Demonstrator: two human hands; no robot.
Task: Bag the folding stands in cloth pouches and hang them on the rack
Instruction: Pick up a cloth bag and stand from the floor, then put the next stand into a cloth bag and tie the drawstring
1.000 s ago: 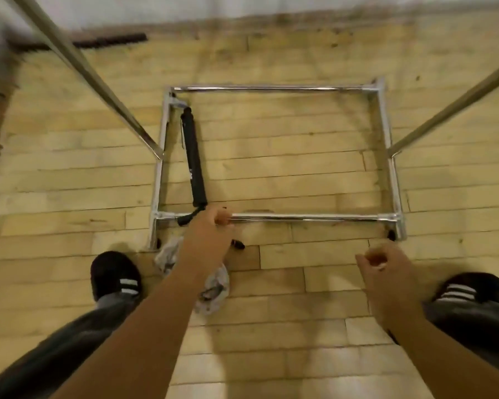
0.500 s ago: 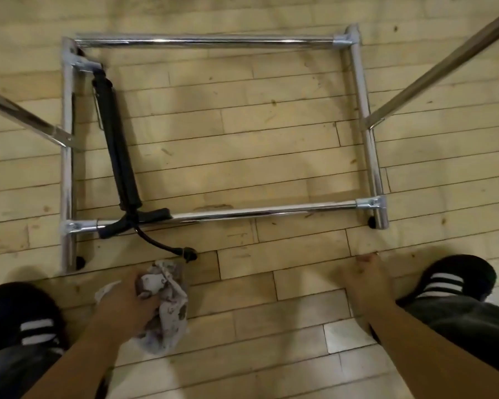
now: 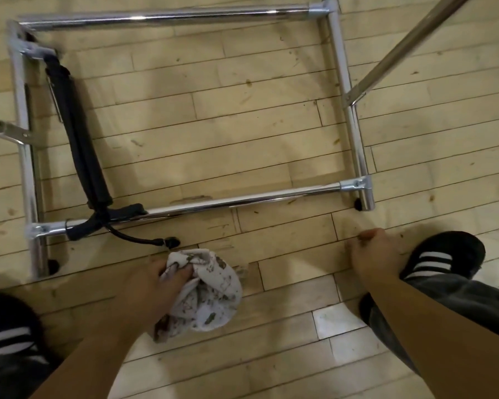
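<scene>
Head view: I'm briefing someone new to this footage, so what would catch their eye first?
Probably the chrome rack base, a shiny rectangle on the wooden floor across the upper frame. Next, the black folded stand lying inside its left side, its foot over the near bar. Then the left hand gripping a crumpled patterned cloth pouch low centre.

Left hand (image 3: pixel 153 286) dropped from rack, grabbed pouch (image 3: pixel 211 292).

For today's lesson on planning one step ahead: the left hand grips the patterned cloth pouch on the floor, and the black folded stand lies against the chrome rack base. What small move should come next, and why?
Probably lift the cloth pouch and open its mouth with both hands: the left hand holds it bunched, the right hand holds nothing, and the folded stand lies unbagged.
</scene>
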